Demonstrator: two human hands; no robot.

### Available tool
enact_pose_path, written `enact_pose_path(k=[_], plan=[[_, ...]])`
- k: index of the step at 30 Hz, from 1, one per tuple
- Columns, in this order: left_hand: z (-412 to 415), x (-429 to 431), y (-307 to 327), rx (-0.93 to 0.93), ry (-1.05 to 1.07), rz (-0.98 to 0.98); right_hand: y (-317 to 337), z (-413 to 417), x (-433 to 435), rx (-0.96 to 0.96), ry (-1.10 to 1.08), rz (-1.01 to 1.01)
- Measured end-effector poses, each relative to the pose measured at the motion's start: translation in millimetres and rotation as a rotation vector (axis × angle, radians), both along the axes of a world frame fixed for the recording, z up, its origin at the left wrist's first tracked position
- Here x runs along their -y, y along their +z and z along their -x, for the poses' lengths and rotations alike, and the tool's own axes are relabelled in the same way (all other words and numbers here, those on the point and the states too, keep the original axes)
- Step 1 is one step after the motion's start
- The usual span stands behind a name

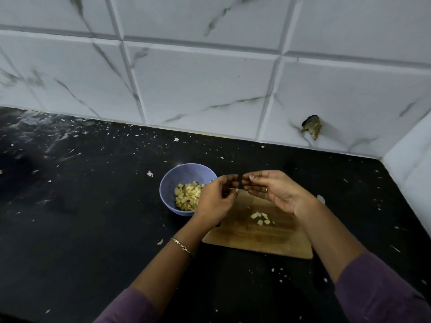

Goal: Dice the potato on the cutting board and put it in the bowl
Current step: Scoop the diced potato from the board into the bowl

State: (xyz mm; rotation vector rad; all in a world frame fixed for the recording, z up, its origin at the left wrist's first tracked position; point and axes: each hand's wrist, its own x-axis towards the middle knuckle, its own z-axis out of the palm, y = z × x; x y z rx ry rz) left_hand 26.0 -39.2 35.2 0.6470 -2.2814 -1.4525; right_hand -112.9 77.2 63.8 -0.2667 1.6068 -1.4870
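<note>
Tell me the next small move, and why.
Probably lower the right hand to the few loose dice on the board and gather them for the bowl. Most potato already lies in the bowl; the left hand hovers by its rim, and neither hand visibly holds anything.

I can read no writing, label, brand, number or sign anywhere in my head view. The purple bowl [164, 191], the wooden cutting board [256, 240], the marbled wall tiles [198, 85] and the black countertop [81, 194] all show unmarked surfaces.
</note>
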Motion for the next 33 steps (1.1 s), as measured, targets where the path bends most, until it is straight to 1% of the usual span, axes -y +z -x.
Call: enact_pose_path(k=[2,6,10,12,15,18,23,26,28,30,33], plan=[[5.0,-7.9,-6.1,0.072,-0.056,0.039,-4.1,-1.1,-15.5,-0.084,0.024,-0.056],[12.5,-21.8,-24.2,0.237,-0.171,0.173,-24.8,-4.0,-42.6,-0.490,0.152,-0.323],[14.8,-29.3,-39.5,0.328,-0.137,0.300,-47.0,-10.0,-61.6,-0.836,0.277,-0.536],[14.0,-30.4,-44.1,0.373,-0.114,0.378,-56.2,-15.5,-66.4,-0.943,0.282,-0.615],[15.5,-33.6,-49.7,0.399,-0.108,0.430,-65.2,-25.7,-67.6,-1.029,0.236,-0.662],[16.5,-36.0,-51.8,0.393,-0.115,0.456,-67.4,-34.6,-61.3,-1.090,0.194,-0.649],[15.2,-36.0,-53.4,0.390,-0.159,0.486,-69.7,-37.6,-50.9,-1.009,0.165,-0.557],[14.9,-33.3,-55.5,0.357,-0.141,0.446,-69.8,-31.7,-54.3,-0.955,0.151,-0.509],[15.5,-31.5,-57.7,0.329,-0.109,0.412,-69.9,-27.8,-58.7,-0.969,0.184,-0.495],[16.8,-30.7,-60.0,0.302,-0.083,0.376,-67.3,-26.9,-62.5,-1.061,0.264,-0.507],[17.7,-29.9,-63.6,0.268,-0.058,0.377,-61.5,-28.4,-63.7,-1.297,0.443,-0.525]])
